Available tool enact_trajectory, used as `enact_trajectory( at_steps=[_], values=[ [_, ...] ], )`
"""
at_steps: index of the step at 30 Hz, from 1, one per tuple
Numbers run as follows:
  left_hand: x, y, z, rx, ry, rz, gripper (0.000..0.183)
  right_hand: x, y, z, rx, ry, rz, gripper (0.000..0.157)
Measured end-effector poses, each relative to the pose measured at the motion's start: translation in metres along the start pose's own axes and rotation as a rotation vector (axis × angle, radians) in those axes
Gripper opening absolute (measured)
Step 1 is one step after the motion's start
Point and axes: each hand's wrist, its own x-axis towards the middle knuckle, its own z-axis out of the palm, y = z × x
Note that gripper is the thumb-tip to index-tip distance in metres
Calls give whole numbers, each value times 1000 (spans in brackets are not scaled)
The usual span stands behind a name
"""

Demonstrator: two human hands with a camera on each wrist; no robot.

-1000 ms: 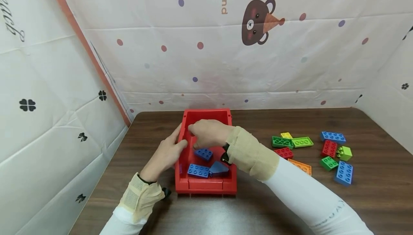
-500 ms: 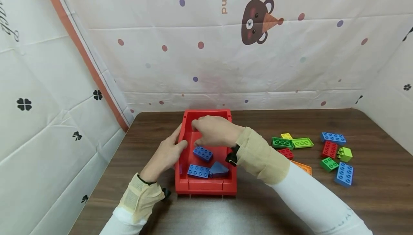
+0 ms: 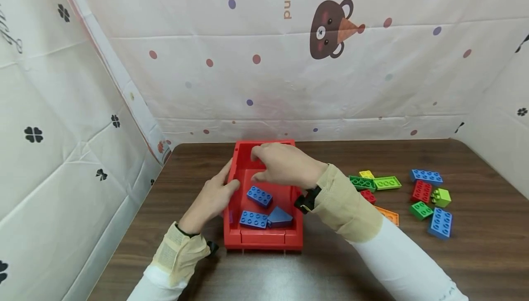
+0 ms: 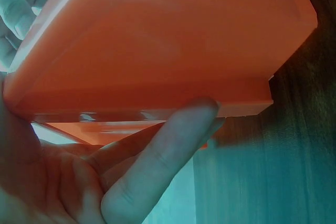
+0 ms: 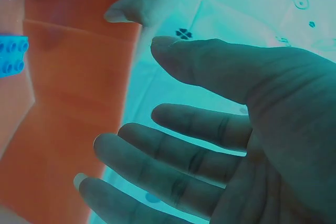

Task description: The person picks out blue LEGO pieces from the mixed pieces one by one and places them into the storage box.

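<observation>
My left hand grips the left wall of a red box, thumb at the rim and fingers down its outer side. The left wrist view shows those fingers bent round the box's edge. Inside the box lie a tilted blue brick, a second blue brick and a blue sloped brick beside it. Over the box's far half hovers my right hand. Its fingers are loosely bent and spread from the thumb, with nothing between them.
To the right on the brown table lie loose bricks, among them green, lime, orange, red and blue. A white printed cloth hangs behind and at the sides.
My right hand has risen and shifted right from deep in the box, and its thumb and fingers have parted. The left hand, the box and the bricks have stayed put.
</observation>
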Motion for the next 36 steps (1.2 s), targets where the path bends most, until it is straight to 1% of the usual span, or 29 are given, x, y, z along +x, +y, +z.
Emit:
enact_trajectory(
  at_steps=[6,14,25,31,36],
  values=[
    [1,2,-2,-7,-7,-9,74,-6,3,-8,28,16,38,49],
    [1,-1,0,-6,6,-1,75,-15,10,-8,57,28,85,51],
    [-1,-3,2,-4,27,9,76,-28,18,-10,110,74,107,49],
    [-2,-3,2,-1,27,12,75,-38,25,-12,130,97,113,48],
    [-2,-3,2,-1,20,21,75,-46,33,-14,135,117,137,49]
  ],
)
